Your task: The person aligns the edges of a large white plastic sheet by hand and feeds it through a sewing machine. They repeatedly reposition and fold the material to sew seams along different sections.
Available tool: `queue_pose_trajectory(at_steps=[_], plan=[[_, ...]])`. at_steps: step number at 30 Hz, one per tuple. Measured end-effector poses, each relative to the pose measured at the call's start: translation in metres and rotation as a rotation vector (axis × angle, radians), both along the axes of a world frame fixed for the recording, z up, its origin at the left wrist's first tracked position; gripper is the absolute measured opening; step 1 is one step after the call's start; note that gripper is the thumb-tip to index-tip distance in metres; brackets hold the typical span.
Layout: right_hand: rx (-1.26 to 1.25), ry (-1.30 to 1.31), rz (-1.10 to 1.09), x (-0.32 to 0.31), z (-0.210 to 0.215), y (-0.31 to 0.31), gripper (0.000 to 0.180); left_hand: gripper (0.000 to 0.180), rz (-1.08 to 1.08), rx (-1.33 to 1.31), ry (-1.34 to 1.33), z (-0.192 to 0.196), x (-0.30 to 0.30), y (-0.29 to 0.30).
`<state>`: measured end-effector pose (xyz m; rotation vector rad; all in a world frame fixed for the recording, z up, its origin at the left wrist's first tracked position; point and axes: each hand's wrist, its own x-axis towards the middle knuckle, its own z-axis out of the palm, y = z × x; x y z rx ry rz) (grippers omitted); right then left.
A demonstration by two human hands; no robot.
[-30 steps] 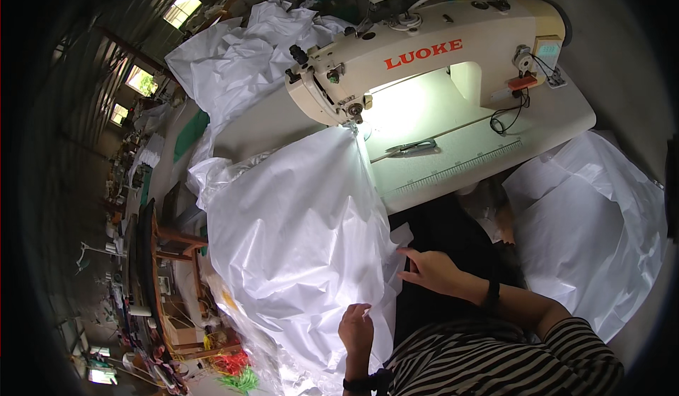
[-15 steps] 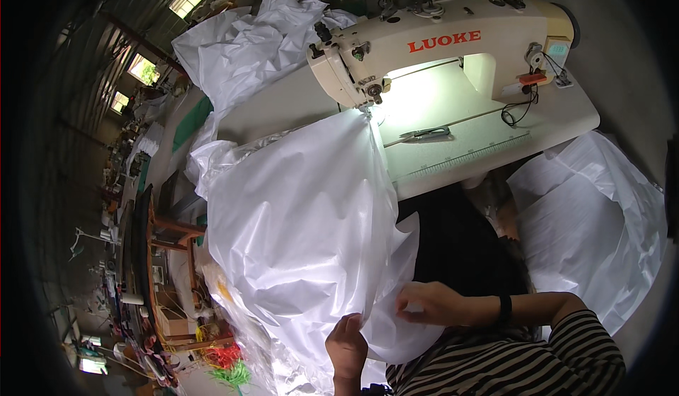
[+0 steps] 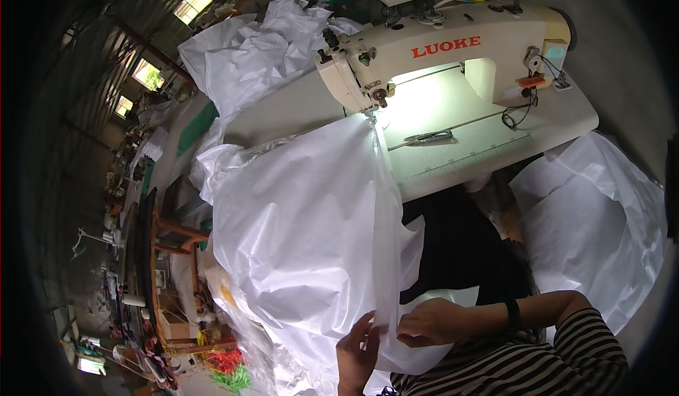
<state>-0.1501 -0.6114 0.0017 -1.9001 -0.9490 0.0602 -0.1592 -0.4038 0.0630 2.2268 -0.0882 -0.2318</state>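
Note:
A large sheet of shiny white fabric (image 3: 297, 219) hangs from under the needle of a sewing machine (image 3: 438, 42) down toward my lap. Along its right side a folded edge runs straight from the needle to my hands. My left hand (image 3: 358, 346) pinches that edge near its lower end, fingers pointing up. Just to the right, my right hand (image 3: 435, 323) has its fingers curled together on the same fabric, though their tips are partly hidden. A black band circles my right wrist.
Thread snips (image 3: 430, 137) lie on the machine table (image 3: 495, 130). More white fabric (image 3: 262, 56) is heaped behind the machine, and another white pile (image 3: 587, 219) stands at the right. A wooden frame (image 3: 180, 233) and red and green scraps (image 3: 230, 368) are at left.
The fabric's right edge has been drawn straighter from the needle to my hands. My right hand's fingers have closed on the fabric, and my left hand has shifted slightly right. The view moved a little.

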Motion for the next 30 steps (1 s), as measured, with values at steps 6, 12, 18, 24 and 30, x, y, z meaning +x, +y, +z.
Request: queue_pose_trajectory(at_steps=[6,12,18,24,30], plan=[[0.04,-0.141,-0.109,-0.018,-0.004,0.018,0.018,0.033,-0.034,-0.255,0.271,-0.014,0.006,-0.01],[-0.059,-0.207,-0.291,0.026,-0.001,-0.036,0.015,0.015,-0.04,-0.08,-0.073,-0.02,-0.001,-0.013],[-0.466,-0.244,-0.588,0.108,-0.051,-0.067,0.044,0.009,-0.084,0.029,-0.303,0.004,-0.009,-0.014],[-0.08,0.378,-0.092,0.008,-0.017,-0.044,0.028,0.014,-0.185,0.139,-0.463,0.027,-0.006,-0.021],[-0.008,-0.016,0.034,-0.029,0.031,-0.045,0.017,0.015,-0.307,0.05,-0.151,0.013,-0.01,-0.041]])
